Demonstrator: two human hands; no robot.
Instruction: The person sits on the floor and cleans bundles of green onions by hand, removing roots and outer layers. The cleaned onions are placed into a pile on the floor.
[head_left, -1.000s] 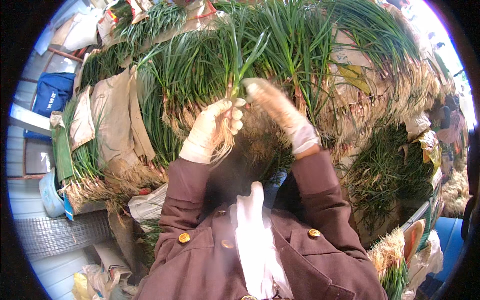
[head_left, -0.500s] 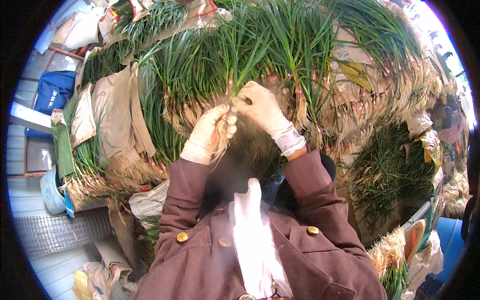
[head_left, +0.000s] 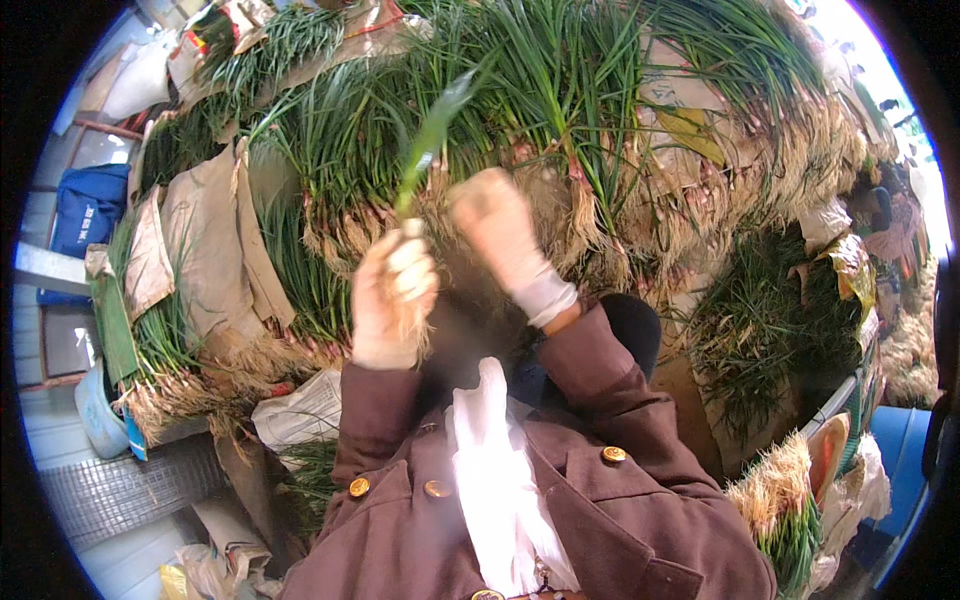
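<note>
My left hand [head_left: 393, 300], in a pale glove, is closed around a spring-onion-like plant [head_left: 428, 150]. The plant's green leaves rise above the fist, blurred, and pale roots hang below it. My right hand [head_left: 497, 230], also gloved, is beside it with its fingers curled in. Motion smears it, so whether anything is inside cannot be seen. Beyond both hands lies a thick row of similar plants [head_left: 370, 165], leaves pointing away and stringy roots towards me. A clump with long roots [head_left: 580, 200] lies just right of my right hand.
Brown sacking [head_left: 205, 240] covers plants at the left. More greens are heaped at the right [head_left: 785, 330], with a rooted bundle [head_left: 780, 490] at the lower right. A blue bag [head_left: 85, 215] and wire mesh [head_left: 150, 490] are at the left edge, a blue barrel [head_left: 905, 460] at the right.
My hands have moved apart. The left went down and left with the plant, whose leaves now stand separate from the row; the right lost contact with it. The whole view shifted slightly.
</note>
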